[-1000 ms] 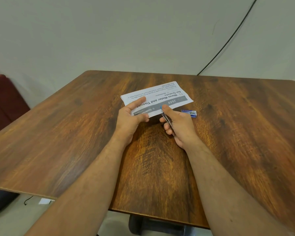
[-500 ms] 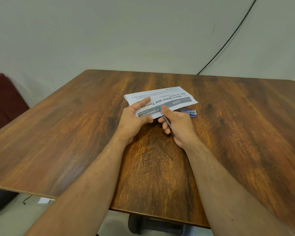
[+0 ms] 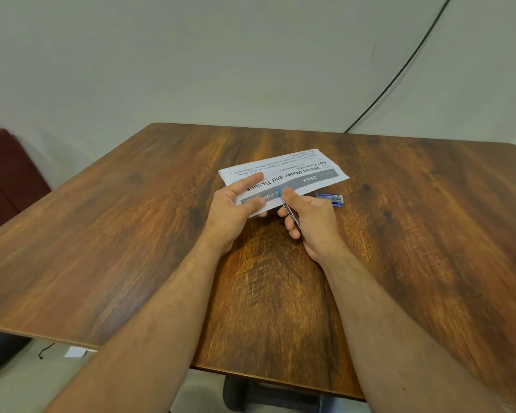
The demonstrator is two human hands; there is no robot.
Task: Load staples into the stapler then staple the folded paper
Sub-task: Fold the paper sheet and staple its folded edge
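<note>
Now, at a wooden table (image 3: pixel 161 234), my left hand (image 3: pixel 236 210) pinches the near edge of the folded paper (image 3: pixel 283 174), thumb and forefinger on the printed top face and the other fingers tucked beneath. My right hand (image 3: pixel 310 222) is curled round a slim stapler (image 3: pixel 291 214), thumb bearing down on its blue tip (image 3: pixel 281 192), which sits over the paper's near edge just beside my left fingers. Most of the tool is hidden in my fist, so I cannot tell whether the paper lies fully between its two arms or only under the upper one.

Risks, as I judge them: the paper is lifted off the table and held along one edge alone, so a press from my thumb may bend the sheet away or pull it from my left pinch, and the staple would land skewed or miss a layer of the fold. My left fingertips are close to the blue tip; a slip sideways could catch one. If the staples did not seat properly, the press may jam or fire nothing.

Just beyond my right knuckles, apart from them, a small blue staple box (image 3: pixel 330 198) lies on the table, near enough for my hand to knock on the way back.
</note>
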